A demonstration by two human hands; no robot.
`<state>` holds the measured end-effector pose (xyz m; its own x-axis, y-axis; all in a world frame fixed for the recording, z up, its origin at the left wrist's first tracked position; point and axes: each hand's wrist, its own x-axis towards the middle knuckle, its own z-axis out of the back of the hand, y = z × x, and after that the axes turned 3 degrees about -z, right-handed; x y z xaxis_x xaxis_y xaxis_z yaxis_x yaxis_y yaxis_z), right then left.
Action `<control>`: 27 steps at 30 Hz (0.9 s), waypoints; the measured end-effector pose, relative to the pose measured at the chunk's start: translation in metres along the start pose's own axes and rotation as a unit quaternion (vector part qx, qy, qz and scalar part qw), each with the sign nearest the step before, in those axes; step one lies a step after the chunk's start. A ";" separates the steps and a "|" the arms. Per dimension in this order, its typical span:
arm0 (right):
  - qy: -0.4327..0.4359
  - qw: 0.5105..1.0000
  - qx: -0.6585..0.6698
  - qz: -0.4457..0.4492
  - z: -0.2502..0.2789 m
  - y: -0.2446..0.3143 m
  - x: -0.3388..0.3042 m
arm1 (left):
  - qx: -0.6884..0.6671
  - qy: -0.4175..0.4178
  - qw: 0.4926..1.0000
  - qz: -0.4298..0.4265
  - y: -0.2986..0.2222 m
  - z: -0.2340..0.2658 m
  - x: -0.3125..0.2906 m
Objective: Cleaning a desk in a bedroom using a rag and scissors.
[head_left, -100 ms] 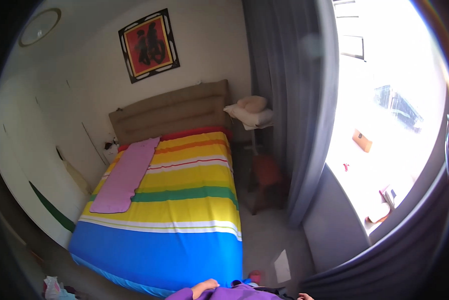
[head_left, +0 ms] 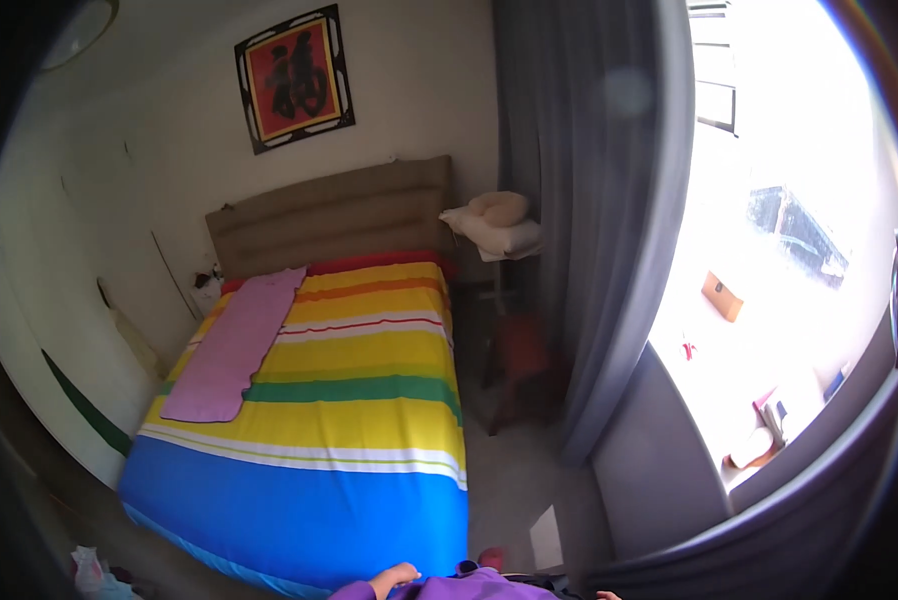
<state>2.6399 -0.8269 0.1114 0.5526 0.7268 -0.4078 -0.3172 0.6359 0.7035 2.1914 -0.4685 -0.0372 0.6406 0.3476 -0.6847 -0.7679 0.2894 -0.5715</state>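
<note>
My left hand, at the end of a purple sleeve, is at the lower edge just in front of the foot of the bed. Its fingers look curled in, and nothing shows in them. Of my right hand only a small part of the fingers appears at the bottom edge; the rest is out of the picture. The bed ahead has a striped sheet of blue, yellow, green and orange. A long pink cloth or mat lies flat along its left side.
A brown headboard stands under a framed red picture. Pale cushions rest on a stand, with a reddish-brown stool below. Grey curtain and bright window sill border the right; pale wardrobe doors the left.
The view has turned slightly to the right, so the bed and headboard sit a little further left. My left hand has shifted slightly left in the picture and stays curled.
</note>
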 end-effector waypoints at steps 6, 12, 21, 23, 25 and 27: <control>0.028 0.998 -0.006 -0.049 0.027 0.058 0.066 | -0.075 0.050 0.996 0.023 -0.035 0.050 0.092; 0.032 0.993 0.106 0.030 0.047 0.138 0.188 | -0.237 -0.101 0.966 0.018 -0.117 0.129 0.116; -0.001 0.965 0.258 0.041 0.110 0.271 0.342 | -0.352 -0.175 0.919 0.030 -0.159 0.201 0.127; -0.039 0.944 0.325 0.039 0.123 0.295 0.377 | -0.371 -0.170 0.913 0.008 -0.167 0.219 0.140; -0.058 0.927 0.368 0.037 0.142 0.327 0.401 | -0.284 -0.182 0.941 -0.036 -0.168 0.238 0.155; -0.079 0.916 0.391 0.050 0.150 0.344 0.423 | -0.316 -0.197 0.924 -0.085 -0.180 0.251 0.177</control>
<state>2.8802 -0.3398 0.2680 0.6754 0.6855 -0.2718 0.2411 0.1431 0.9599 2.4430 -0.2350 0.0584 0.6062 0.6783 -0.4152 -0.4234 -0.1666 -0.8905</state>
